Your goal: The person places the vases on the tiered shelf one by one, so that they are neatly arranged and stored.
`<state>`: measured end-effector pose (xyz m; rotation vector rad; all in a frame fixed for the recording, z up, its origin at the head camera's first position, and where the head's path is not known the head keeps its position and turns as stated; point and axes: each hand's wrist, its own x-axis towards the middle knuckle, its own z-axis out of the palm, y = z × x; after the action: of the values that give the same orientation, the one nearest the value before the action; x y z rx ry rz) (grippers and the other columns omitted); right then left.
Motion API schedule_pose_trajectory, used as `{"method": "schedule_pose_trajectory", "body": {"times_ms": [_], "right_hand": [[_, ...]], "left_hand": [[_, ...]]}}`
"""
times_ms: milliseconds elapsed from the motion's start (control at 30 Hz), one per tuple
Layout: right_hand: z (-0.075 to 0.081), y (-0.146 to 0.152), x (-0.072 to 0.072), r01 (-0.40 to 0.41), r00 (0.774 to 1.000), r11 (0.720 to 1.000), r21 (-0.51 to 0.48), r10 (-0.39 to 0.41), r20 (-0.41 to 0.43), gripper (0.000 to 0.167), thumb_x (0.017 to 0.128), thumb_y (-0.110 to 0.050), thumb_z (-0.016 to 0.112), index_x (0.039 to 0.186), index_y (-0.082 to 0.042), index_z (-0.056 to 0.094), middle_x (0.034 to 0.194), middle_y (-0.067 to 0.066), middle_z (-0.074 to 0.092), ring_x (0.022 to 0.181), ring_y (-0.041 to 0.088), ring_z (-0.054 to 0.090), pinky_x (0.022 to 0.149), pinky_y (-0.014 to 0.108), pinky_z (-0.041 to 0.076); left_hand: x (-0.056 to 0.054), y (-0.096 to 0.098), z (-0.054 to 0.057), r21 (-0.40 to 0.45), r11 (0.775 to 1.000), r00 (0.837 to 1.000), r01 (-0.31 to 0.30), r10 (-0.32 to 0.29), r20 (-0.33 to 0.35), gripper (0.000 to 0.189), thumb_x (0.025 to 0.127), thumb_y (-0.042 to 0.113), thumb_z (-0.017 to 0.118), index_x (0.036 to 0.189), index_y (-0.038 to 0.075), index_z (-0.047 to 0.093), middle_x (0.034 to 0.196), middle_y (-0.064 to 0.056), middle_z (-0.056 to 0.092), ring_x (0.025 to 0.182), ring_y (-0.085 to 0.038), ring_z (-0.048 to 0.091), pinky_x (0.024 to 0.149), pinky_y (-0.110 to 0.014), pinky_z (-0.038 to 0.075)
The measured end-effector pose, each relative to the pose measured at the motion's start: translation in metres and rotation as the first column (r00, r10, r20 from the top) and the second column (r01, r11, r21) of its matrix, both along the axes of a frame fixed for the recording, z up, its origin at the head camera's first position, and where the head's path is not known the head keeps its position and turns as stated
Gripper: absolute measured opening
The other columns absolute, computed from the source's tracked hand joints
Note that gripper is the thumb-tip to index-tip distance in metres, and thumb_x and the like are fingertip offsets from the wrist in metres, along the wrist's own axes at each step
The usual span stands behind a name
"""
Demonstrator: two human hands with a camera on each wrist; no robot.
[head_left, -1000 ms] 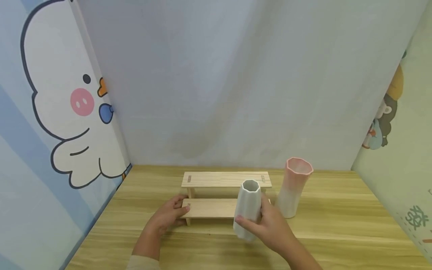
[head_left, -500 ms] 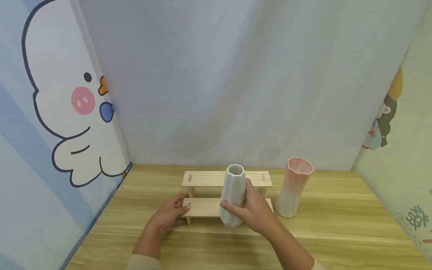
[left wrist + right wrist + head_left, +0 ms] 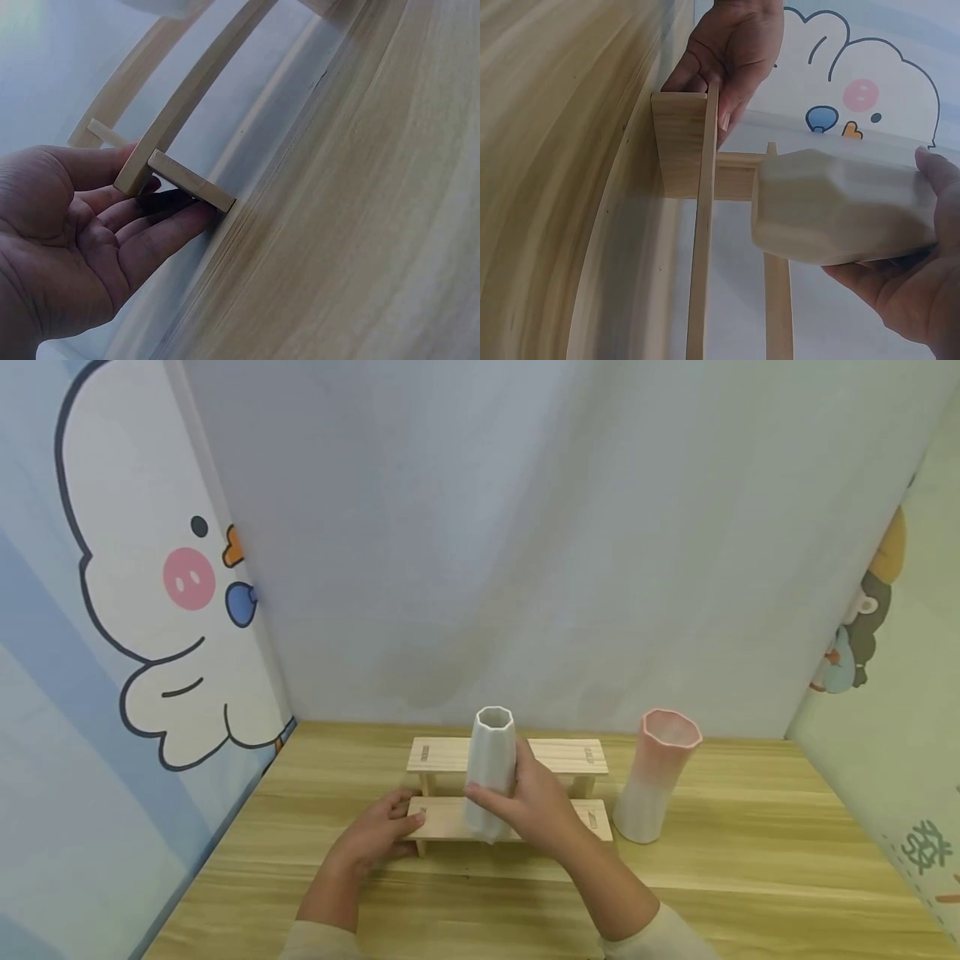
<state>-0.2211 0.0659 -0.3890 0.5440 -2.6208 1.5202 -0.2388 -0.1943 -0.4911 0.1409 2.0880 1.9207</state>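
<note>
My right hand (image 3: 536,802) grips a white fluted vase (image 3: 491,768), thumb across its front and fingers around the far side. The vase is nearly upright over the lower step of a two-tier wooden stand (image 3: 450,820); the right wrist view shows a gap between its base (image 3: 795,202) and the lower board (image 3: 705,225). My left hand (image 3: 378,831) holds the left end of that lower step, thumb on top. In the left wrist view its fingers (image 3: 169,236) reach under the board beside the short leg (image 3: 191,180).
A pink-and-white vase (image 3: 656,777) stands upright on the wood-grain table (image 3: 750,860), just right of the stand. Behind the table hangs a pale curtain (image 3: 525,543). Cartoon-printed walls (image 3: 112,693) flank both sides.
My right hand has carried the white vase left and away from me, from the stand's front right to over its lower step. The left hand keeps its hold on the stand.
</note>
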Motion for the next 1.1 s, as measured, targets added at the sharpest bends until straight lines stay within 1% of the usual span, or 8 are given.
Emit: {"method": "schedule_pose_trajectory", "body": {"times_ms": [233,400,500,567,733,867,1000,1100], "right_hand": [[-0.004,-0.017,-0.014,-0.025,1.000,1.000,0.004,0.025,-0.012,0.079,0.083,-0.054,0.073,0.144,-0.021,0.036,0.114,0.002,0.064,0.098,0.020,0.066,0.077,0.038,0.058],[-0.007,-0.028,-0.020,-0.039,0.999,0.999,-0.019,0.039,-0.004,0.078,0.082,-0.053,0.074,0.142,-0.020,0.037,0.112,0.002,0.064,0.097,0.020,0.066,0.075,0.037,0.057],[-0.009,-0.032,-0.022,-0.034,0.999,0.999,-0.017,0.034,-0.006,0.081,0.081,-0.057,0.074,0.144,-0.019,0.037,0.113,0.003,0.065,0.097,0.021,0.065,0.075,0.037,0.057],[-0.009,-0.034,-0.023,-0.033,0.999,0.999,-0.016,0.033,-0.011,0.082,0.082,-0.056,0.074,0.145,-0.018,0.036,0.114,0.005,0.064,0.098,0.022,0.065,0.076,0.038,0.057],[-0.012,-0.040,-0.026,-0.042,0.999,0.999,-0.023,0.042,0.010,0.082,0.083,-0.051,0.075,0.147,-0.018,0.034,0.116,0.005,0.064,0.100,0.023,0.065,0.078,0.040,0.057],[-0.016,-0.045,-0.028,-0.040,0.999,0.999,-0.011,0.040,0.020,0.082,0.084,-0.050,0.074,0.147,-0.018,0.033,0.118,0.006,0.063,0.101,0.024,0.065,0.078,0.041,0.057],[-0.017,-0.049,-0.028,-0.030,0.999,1.000,0.008,0.029,0.019,0.084,0.084,-0.053,0.073,0.148,-0.017,0.033,0.118,0.006,0.063,0.101,0.024,0.065,0.078,0.042,0.057],[-0.017,-0.052,-0.028,-0.017,1.000,1.000,0.018,0.017,0.016,0.086,0.082,-0.058,0.073,0.147,-0.017,0.034,0.117,0.006,0.064,0.101,0.024,0.065,0.078,0.042,0.057]], "left_hand": [[-0.002,0.000,0.000,0.017,1.000,1.000,0.012,-0.012,0.009,0.062,0.098,0.022,0.063,0.149,0.006,0.033,0.147,-0.027,0.042,0.115,-0.032,0.062,0.089,-0.047,0.057],[-0.001,0.000,0.000,0.020,1.000,1.000,0.010,-0.010,0.017,0.059,0.098,0.019,0.062,0.148,0.005,0.034,0.146,-0.027,0.044,0.116,-0.035,0.061,0.088,-0.047,0.057],[0.000,0.000,0.001,0.018,1.000,1.000,0.006,-0.007,0.021,0.056,0.099,0.017,0.060,0.148,0.005,0.035,0.145,-0.028,0.045,0.118,-0.037,0.060,0.089,-0.047,0.057],[0.000,0.000,0.002,0.018,1.000,1.000,0.008,-0.009,0.020,0.055,0.099,0.016,0.060,0.148,0.005,0.036,0.145,-0.028,0.045,0.119,-0.038,0.059,0.089,-0.047,0.057],[0.001,-0.001,0.002,0.016,1.000,1.000,0.021,-0.021,0.010,0.056,0.099,0.018,0.060,0.148,0.006,0.036,0.146,-0.026,0.046,0.119,-0.034,0.059,0.089,-0.046,0.057],[0.001,-0.001,0.003,0.010,1.000,1.000,0.013,-0.013,0.014,0.057,0.098,0.019,0.062,0.147,0.006,0.037,0.147,-0.026,0.045,0.121,-0.034,0.058,0.088,-0.045,0.057],[0.001,0.000,0.004,0.000,1.000,1.000,0.000,0.000,0.017,0.059,0.097,0.022,0.064,0.147,0.006,0.037,0.147,-0.027,0.043,0.123,-0.035,0.056,0.088,-0.045,0.057],[0.001,0.000,0.005,-0.005,1.000,1.000,-0.003,0.003,0.020,0.060,0.096,0.024,0.065,0.146,0.007,0.038,0.147,-0.027,0.043,0.124,-0.035,0.055,0.089,-0.046,0.057]]}}
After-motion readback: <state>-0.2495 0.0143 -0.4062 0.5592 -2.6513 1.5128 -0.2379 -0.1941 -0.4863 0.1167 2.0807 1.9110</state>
